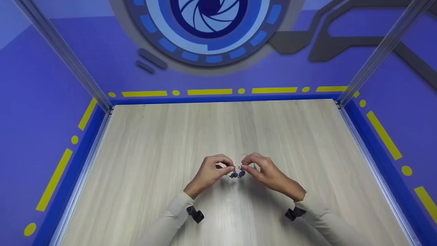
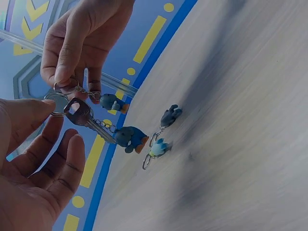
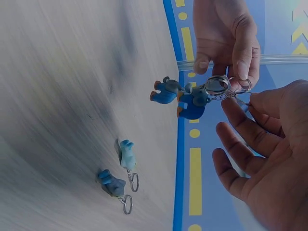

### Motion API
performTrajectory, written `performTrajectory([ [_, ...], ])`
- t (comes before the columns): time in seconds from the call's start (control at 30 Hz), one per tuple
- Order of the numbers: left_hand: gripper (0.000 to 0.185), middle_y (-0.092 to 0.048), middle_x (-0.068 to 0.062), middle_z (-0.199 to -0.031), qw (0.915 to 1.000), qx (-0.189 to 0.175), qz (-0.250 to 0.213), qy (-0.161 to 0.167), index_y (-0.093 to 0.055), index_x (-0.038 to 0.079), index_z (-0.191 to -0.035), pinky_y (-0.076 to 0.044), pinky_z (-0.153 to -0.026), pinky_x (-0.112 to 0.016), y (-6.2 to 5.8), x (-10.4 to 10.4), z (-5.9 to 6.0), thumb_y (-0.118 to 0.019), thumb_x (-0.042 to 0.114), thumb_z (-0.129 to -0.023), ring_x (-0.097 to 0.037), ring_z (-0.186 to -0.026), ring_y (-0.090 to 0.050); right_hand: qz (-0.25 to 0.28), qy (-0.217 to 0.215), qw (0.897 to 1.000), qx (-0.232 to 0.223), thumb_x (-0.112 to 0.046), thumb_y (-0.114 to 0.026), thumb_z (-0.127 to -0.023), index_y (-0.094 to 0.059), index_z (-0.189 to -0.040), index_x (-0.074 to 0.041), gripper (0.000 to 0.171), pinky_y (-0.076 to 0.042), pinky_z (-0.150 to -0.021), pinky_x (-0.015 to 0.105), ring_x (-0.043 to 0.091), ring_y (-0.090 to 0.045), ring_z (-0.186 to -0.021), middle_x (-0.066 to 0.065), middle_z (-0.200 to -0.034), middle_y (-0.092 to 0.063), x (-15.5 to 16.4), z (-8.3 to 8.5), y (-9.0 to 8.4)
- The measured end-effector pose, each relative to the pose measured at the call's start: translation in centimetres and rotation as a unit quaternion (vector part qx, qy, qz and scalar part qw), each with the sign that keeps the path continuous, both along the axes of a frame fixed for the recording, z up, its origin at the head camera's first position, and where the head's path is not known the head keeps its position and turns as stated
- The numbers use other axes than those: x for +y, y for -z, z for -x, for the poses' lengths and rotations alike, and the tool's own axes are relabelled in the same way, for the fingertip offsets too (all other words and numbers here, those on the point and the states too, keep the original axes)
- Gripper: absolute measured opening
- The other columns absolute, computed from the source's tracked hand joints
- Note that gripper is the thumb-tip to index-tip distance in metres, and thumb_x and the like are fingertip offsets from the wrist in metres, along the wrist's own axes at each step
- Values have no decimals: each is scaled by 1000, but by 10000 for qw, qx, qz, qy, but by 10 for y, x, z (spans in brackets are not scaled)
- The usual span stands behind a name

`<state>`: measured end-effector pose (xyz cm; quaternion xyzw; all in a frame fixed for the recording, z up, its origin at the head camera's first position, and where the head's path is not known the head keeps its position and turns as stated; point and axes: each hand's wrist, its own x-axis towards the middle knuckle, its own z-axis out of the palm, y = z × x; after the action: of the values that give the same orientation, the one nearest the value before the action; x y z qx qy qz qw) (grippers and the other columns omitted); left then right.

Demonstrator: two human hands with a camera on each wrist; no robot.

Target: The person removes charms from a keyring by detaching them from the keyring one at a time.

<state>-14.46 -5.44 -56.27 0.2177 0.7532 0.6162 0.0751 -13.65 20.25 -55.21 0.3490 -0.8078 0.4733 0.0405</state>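
Note:
Between thumb and fingertips, my left hand (image 1: 210, 172) pinches a metal split ring (image 2: 57, 105) that carries a silver key (image 2: 81, 114). Near the key hangs a small blue elephant charm (image 2: 129, 138) on a short chain. Facing it, my right hand (image 1: 270, 173) pinches the ring of another elephant keychain (image 3: 195, 103), whose blue charm dangles from its chain. The two rings overlap in both wrist views, right at the fingertips. Both hands are held above the table, with the charms hanging beneath them.
Two more keychains lie on the wooden table (image 1: 153, 153) beyond my hands: a dark grey-blue one (image 3: 113, 184) and a pale teal one (image 3: 127, 155), each with a metal ring. Blue panels (image 1: 218, 80) and metal posts (image 1: 65, 51) border the table at the back and sides.

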Motion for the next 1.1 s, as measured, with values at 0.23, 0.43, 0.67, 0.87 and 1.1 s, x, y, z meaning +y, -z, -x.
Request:
performTrajectory([
  [0.23,3,-78,-5,-105,9998,-139,123,95,-80,8,-102,-58,-77,-26,3,0,-2,-80,6,-100,-12,-97,-70,131,-48,9998,118,-1,-74,-104,-75,-107,-7,6,-60,-93,42,30,-74,-110,5,-111,-77,-1,0,1],
  [0.43,3,-79,-6,-105,9993,-12,332,148,-80,7,-103,-60,-80,-35,2,1,-2,-80,9,-101,-13,-100,-70,103,-34,9999,91,0,-74,-104,-74,-107,-6,6,-59,-94,38,30,-74,-110,6,-111,-77,0,0,1],
  [0.67,3,-78,0,-103,9985,99,508,178,-80,11,-102,-62,-80,-40,-3,5,-3,-80,8,-100,-12,-98,-70,-9,48,10000,26,-1,-75,-103,-75,-106,-7,6,-59,-97,38,29,-73,-112,3,-113,-77,0,-2,1],
  [0.87,4,-74,12,-100,9979,80,600,221,-80,6,-103,-62,-81,-43,-6,7,-4,-78,10,-101,-12,-98,-69,-137,-3,9999,-95,-1,-75,-103,-75,-106,-6,6,-59,-95,42,28,-73,-113,5,-112,-77,-1,-4,-1],
  [1.1,5,-77,5,-103,9972,241,680,219,-79,12,-99,-63,-80,-40,-6,6,-6,-79,7,-101,-11,-98,-70,-166,-49,9998,-26,3,-75,-102,-75,-104,-6,8,-59,-94,39,28,-74,-110,5,-111,-77,-2,-5,-1],
])
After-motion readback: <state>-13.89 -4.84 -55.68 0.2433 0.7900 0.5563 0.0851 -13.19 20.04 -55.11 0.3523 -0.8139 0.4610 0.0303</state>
